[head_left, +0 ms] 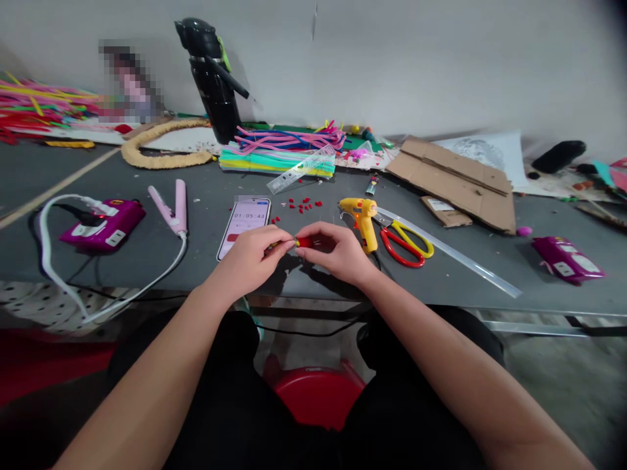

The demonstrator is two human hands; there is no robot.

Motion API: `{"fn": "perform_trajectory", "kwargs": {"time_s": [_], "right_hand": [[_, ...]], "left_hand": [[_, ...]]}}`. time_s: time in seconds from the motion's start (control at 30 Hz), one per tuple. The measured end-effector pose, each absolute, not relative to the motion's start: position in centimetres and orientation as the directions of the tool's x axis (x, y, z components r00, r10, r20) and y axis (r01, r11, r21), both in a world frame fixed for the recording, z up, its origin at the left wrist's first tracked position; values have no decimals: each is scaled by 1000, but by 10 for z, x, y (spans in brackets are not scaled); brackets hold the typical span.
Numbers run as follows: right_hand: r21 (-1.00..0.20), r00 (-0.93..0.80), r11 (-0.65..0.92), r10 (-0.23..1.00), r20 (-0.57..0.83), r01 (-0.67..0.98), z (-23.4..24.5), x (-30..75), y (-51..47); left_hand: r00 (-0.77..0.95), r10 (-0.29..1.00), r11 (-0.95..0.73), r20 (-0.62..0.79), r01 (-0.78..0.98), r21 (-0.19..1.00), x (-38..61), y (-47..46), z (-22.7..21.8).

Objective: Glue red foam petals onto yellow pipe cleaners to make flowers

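My left hand (255, 251) and my right hand (334, 250) meet just above the front edge of the grey table (161, 254). Both pinch a small red and yellow craft piece (301, 242) between fingertips; the left holds its yellowish end, the right its red end. Several tiny red bits (301, 205) lie scattered just behind the hands. A phone (243, 225) showing a timer lies left of them. A yellow glue gun (362, 220) stands to the right, beside red and yellow scissors (405, 241).
A pink hair straightener (171, 207) and a magenta power strip (104, 224) with a white cable lie at left. Pipe cleaners (284, 149), a clear ruler (301, 170), a black bottle (213, 78), cardboard (455, 179) and a glue stick (450, 251) sit behind and right. A red stool (318, 395) is below.
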State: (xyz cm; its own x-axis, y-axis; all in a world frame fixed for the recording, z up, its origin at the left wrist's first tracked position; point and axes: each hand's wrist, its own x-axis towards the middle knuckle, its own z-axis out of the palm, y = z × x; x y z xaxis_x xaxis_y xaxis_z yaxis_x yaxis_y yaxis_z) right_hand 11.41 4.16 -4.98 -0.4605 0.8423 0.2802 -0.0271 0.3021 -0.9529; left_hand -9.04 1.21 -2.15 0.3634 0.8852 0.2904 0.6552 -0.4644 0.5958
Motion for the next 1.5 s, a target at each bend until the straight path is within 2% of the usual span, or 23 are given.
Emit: {"fn": "perform_trajectory", "kwargs": {"time_s": [0.13, 0.4, 1.07, 1.23, 1.4, 1.5], "right_hand": [[-973, -443, 215, 867, 229, -81, -51, 112, 42], [-983, -413, 173, 892, 185, -66, -49, 111, 42], [-983, -389, 172, 904, 181, -58, -50, 111, 44], [-990, -423, 115, 895, 140, -84, -46, 110, 44], [-990, -480, -13, 876, 55, -138, -44, 110, 45], [-992, -476, 24, 875, 82, -125, -45, 110, 46]], "left_hand": [[365, 889, -457, 277, 673, 581, -89, 12, -21], [346, 895, -445, 280, 694, 566, -89, 12, -22], [340, 900, -435, 273, 661, 612, -85, 9, -19], [331, 913, -405, 238, 671, 622, -85, 9, -18], [324, 904, -427, 279, 672, 605, -86, 8, -21], [327, 905, -426, 273, 677, 600, -85, 6, -20]]}}
